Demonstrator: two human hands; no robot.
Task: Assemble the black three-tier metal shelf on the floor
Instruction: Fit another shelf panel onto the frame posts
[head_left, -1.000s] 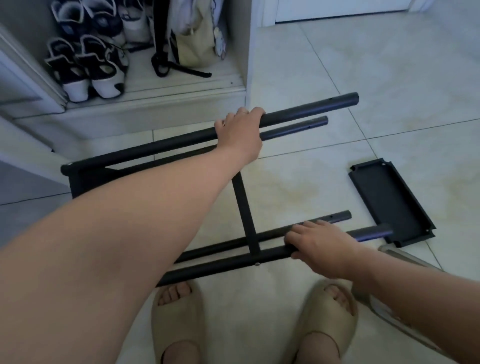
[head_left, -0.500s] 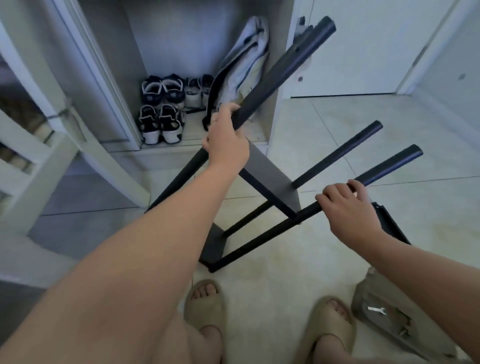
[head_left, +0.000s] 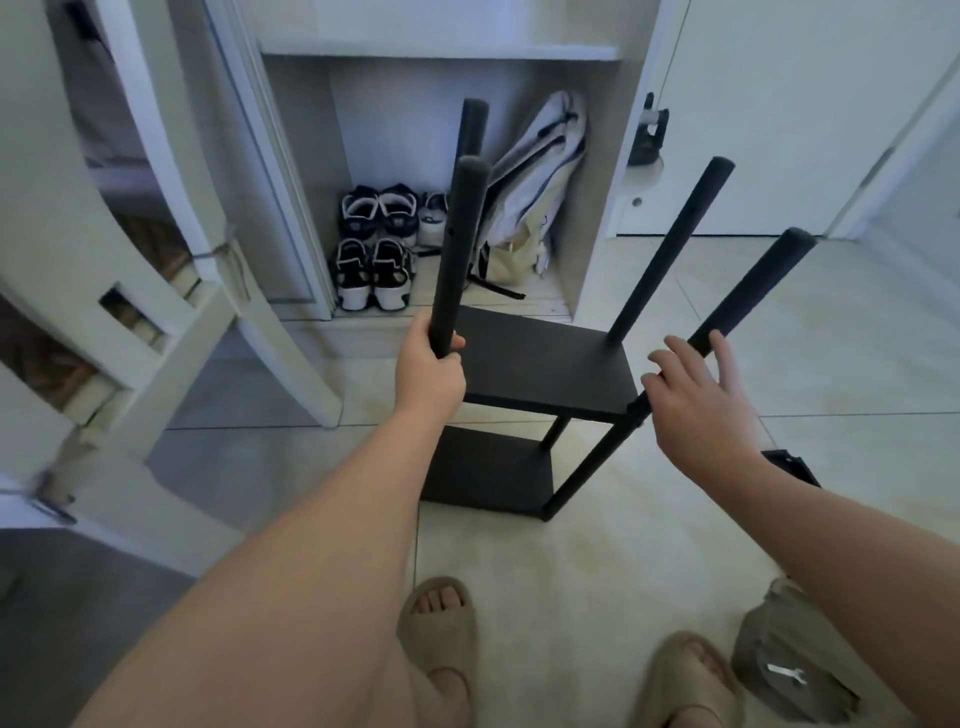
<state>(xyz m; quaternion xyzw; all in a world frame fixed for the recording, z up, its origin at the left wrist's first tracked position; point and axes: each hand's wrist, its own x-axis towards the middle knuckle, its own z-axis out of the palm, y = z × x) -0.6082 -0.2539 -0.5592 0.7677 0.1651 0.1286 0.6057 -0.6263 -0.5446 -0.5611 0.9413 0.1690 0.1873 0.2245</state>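
Far left: a white wooden frame (head_left: 156, 312) is leaning across the view, blurred. Beyond it an open cupboard (head_left: 441, 52) is holding pairs of shoes (head_left: 374, 260) and a pale backpack (head_left: 540, 182) propped near its right wall.

Centre: the black shelf (head_left: 540, 358) is standing upright on the tiled floor (head_left: 597, 561), just in front of the cupboard. Two tiers are sitting on its four poles, one low by the floor and one midway up. The pole tops are rising bare above them. The left hand (head_left: 428, 366) is gripping the near-left pole (head_left: 462, 249) just above the middle tier, fingers wrapped round it.

Right: the right hand (head_left: 696, 395) is lying against the near-right pole (head_left: 748, 291), fingers straight and spread wide, not closing on it. A loose black tray (head_left: 792, 465) is showing on the floor behind the right forearm.

Bottom edge: two feet in beige slippers (head_left: 441, 623). In the bottom right corner, a grey-green bag (head_left: 769, 634) is carrying a small wrench (head_left: 787, 675).
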